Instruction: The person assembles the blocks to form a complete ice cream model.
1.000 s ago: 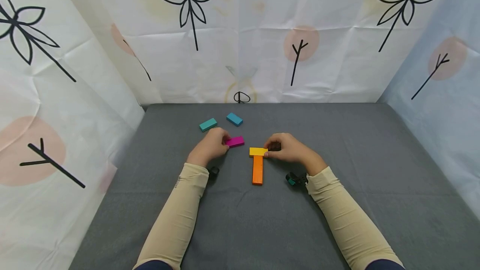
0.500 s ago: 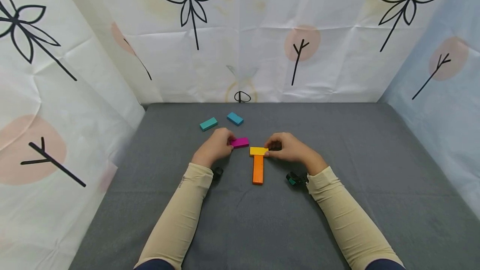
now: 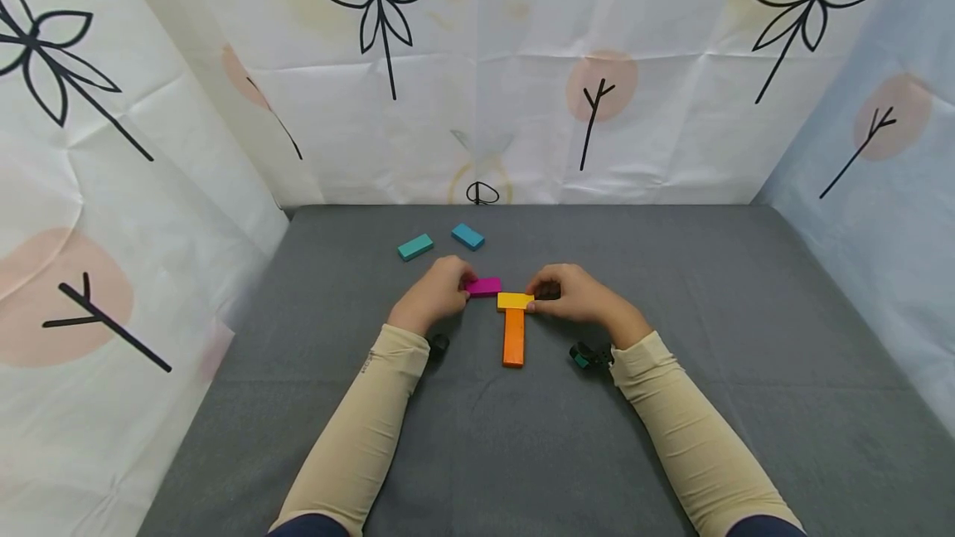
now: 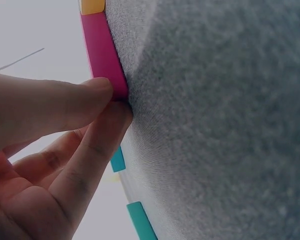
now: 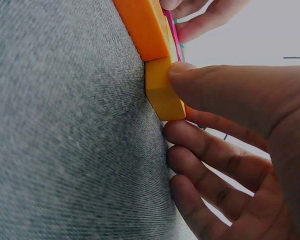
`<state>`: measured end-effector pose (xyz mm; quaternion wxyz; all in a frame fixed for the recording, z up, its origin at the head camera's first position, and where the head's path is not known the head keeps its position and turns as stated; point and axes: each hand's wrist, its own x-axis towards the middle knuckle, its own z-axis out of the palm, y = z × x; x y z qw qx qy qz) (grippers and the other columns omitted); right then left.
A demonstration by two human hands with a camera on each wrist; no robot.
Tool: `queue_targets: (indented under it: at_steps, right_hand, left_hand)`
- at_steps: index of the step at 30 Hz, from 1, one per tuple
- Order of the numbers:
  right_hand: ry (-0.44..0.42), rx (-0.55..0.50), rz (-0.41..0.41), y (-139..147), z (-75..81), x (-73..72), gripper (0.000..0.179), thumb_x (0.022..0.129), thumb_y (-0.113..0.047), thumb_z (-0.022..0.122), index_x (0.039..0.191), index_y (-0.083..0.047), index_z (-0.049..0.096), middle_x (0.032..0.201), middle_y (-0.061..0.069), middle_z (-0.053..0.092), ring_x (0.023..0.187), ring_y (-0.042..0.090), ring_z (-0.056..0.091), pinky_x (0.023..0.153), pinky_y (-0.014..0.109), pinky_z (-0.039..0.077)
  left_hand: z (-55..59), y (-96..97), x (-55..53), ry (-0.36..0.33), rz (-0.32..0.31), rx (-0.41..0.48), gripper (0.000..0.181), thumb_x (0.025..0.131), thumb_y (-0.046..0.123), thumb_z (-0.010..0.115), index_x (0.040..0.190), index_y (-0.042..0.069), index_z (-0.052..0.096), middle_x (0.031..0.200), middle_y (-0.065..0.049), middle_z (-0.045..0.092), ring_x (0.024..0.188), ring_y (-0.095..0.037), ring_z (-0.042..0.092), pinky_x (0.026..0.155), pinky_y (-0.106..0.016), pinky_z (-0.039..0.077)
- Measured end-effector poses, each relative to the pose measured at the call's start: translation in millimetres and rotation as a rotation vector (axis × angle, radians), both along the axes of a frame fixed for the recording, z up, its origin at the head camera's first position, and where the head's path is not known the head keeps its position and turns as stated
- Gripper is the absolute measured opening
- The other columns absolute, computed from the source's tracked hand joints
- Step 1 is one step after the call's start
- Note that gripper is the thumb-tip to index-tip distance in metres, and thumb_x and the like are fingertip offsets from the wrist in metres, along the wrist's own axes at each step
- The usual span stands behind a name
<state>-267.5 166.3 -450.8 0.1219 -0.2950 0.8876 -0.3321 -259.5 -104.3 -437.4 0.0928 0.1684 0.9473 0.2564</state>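
Where a pale printed sheet (image 3: 179, 214) hangs at the left of the gray cloth (image 3: 477, 454), a beige sleeve (image 3: 358, 429) reaches in from the near side. Beyond the left hand (image 3: 429, 298) lies a teal block (image 3: 414, 247), set slantwise. That hand pinches the left end of a magenta block (image 3: 487, 287) between thumb and fingertip. Farther back, a blue block (image 3: 467, 236) lies near the teal one, slanted the other way. The magenta block's right end sits right by the far left corner of a yellow block (image 3: 513, 300); whether they touch, I cannot tell. An orange block (image 3: 513, 338) meets the yellow one's near side and runs toward the person, so the pair make a T. The right hand (image 3: 573, 297) pinches the yellow block's right end, thumb on its near side, three other fingers gently bent next to it. By the right wrist shows a dark band (image 3: 588, 356) with a green patch.
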Motion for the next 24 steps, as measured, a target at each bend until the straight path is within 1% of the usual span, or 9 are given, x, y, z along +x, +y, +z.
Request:
queue_targets:
  at_steps: [6, 10, 16, 24]
  right_hand:
    - [-0.002, 0.002, 0.003, 0, -0.2, -0.5, 0.020, 0.098, -0.018, 0.079, 0.115, -0.007, 0.078, 0.111, 0.008, 0.075, 0.101, 0.021, 0.071, 0.094, 0.045, 0.059]
    - [-0.004, 0.002, 0.003, 1, 0.1, -0.9, 0.021, 0.098, -0.018, 0.079, 0.115, -0.006, 0.077, 0.112, 0.008, 0.075, 0.103, 0.022, 0.071, 0.096, 0.046, 0.059]
    - [-0.004, 0.006, 0.001, 1, -0.5, -2.0, 0.020, 0.098, -0.019, 0.079, 0.114, -0.008, 0.078, 0.111, 0.008, 0.076, 0.102, 0.021, 0.071, 0.095, 0.046, 0.059]
    - [-0.008, -0.010, 0.002, 1, -1.4, -2.1, 0.020, 0.098, -0.019, 0.079, 0.114, -0.008, 0.078, 0.110, 0.007, 0.076, 0.100, 0.019, 0.070, 0.094, 0.045, 0.059]
  left_hand:
    - [0.9, 3.2, 0.3, -0.011, -0.010, 0.006, 0.028, 0.100, -0.003, 0.061, 0.125, -0.002, 0.075, 0.123, -0.016, 0.070, 0.105, -0.028, 0.063, 0.100, -0.044, 0.058]
    - [0.6, 4.8, 0.5, -0.006, -0.007, 0.005, 0.028, 0.100, -0.003, 0.061, 0.125, -0.002, 0.075, 0.122, -0.016, 0.070, 0.103, -0.027, 0.062, 0.099, -0.043, 0.058]
    - [0.3, 8.0, 0.0, 0.003, -0.019, -0.004, 0.029, 0.101, -0.004, 0.060, 0.126, -0.003, 0.074, 0.122, -0.017, 0.069, 0.102, -0.027, 0.060, 0.096, -0.042, 0.057]
    - [-0.7, 13.0, -0.6, 0.004, -0.024, 0.004, 0.030, 0.099, -0.006, 0.059, 0.124, -0.002, 0.075, 0.121, -0.016, 0.070, 0.102, -0.026, 0.061, 0.096, -0.041, 0.058]
